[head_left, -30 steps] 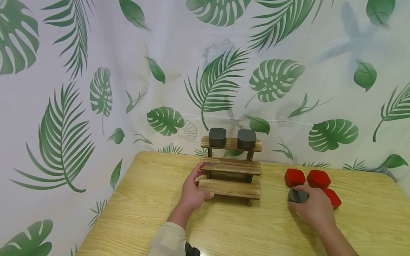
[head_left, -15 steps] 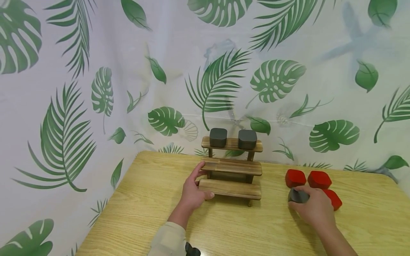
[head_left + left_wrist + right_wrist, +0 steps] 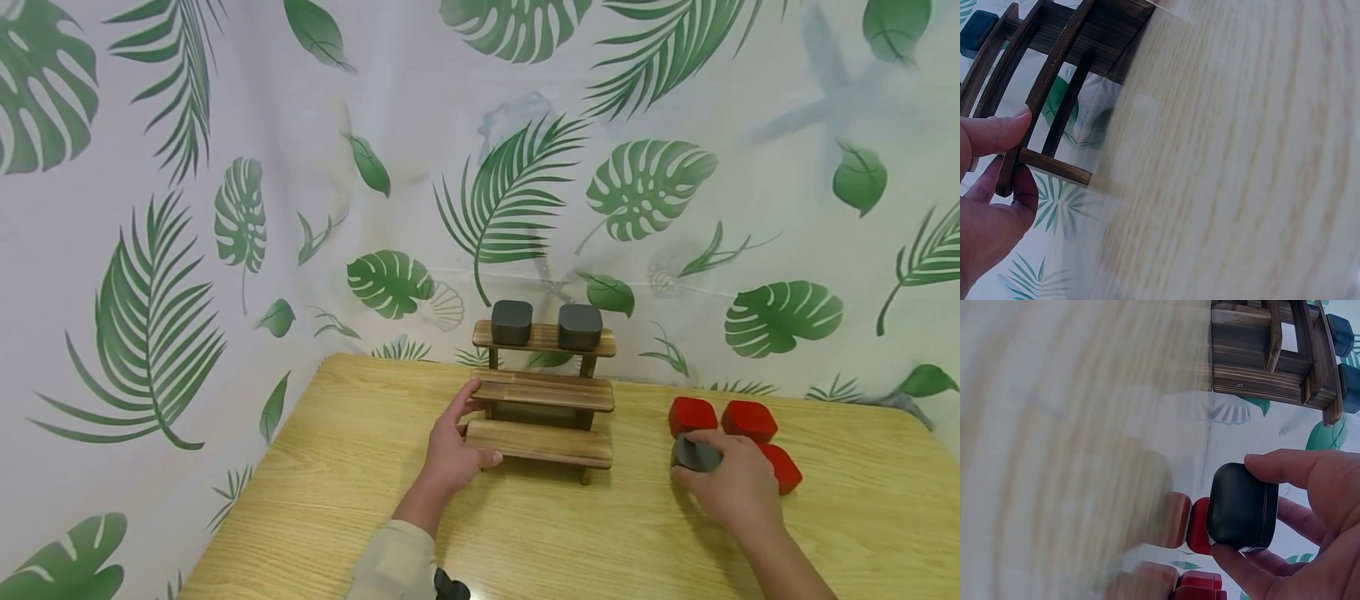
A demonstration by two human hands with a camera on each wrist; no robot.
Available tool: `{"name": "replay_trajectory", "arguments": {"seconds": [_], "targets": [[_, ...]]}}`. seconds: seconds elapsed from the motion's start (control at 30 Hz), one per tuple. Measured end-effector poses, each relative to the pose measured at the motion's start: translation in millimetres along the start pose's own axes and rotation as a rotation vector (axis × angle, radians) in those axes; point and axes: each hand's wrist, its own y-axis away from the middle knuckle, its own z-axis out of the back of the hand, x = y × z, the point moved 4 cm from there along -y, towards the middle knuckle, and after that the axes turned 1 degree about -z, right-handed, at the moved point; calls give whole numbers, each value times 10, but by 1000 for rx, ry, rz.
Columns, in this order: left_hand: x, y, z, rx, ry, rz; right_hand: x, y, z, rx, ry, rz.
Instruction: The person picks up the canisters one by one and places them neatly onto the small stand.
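Note:
A three-tier wooden shelf (image 3: 540, 442) stands on the table, two dark grey rounded blocks (image 3: 512, 323) on its top tier. My left hand (image 3: 452, 454) grips the left end of the lower tiers, thumb on the front edge of the bottom one; the left wrist view shows thumb and fingers around a shelf board (image 3: 1054, 69). At the right, my right hand (image 3: 738, 483) pinches another dark grey block (image 3: 696, 454) between thumb and fingers. In the right wrist view this block (image 3: 1241, 506) is held by its sides, close to the red blocks (image 3: 1199, 526).
Several red rounded blocks (image 3: 750, 420) sit grouped on the wooden table (image 3: 315, 517), behind and beside my right hand. A white cloth (image 3: 420, 100) with green leaf prints hangs behind the table and along its left side.
The grey block in my right hand has shifted very slightly to the left and away from me. My left hand keeps its grip on the shelf.

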Motion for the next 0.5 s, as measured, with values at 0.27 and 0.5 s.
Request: {"name": "replay_trajectory", "arguments": {"seconds": [0.27,0.5], "targets": [[-112,46,4,-1,13,7,84,20,40,-40,-12,32],[-13,-1,2,-7,-3,-6,194,21,87,-74,-17,66]]}}
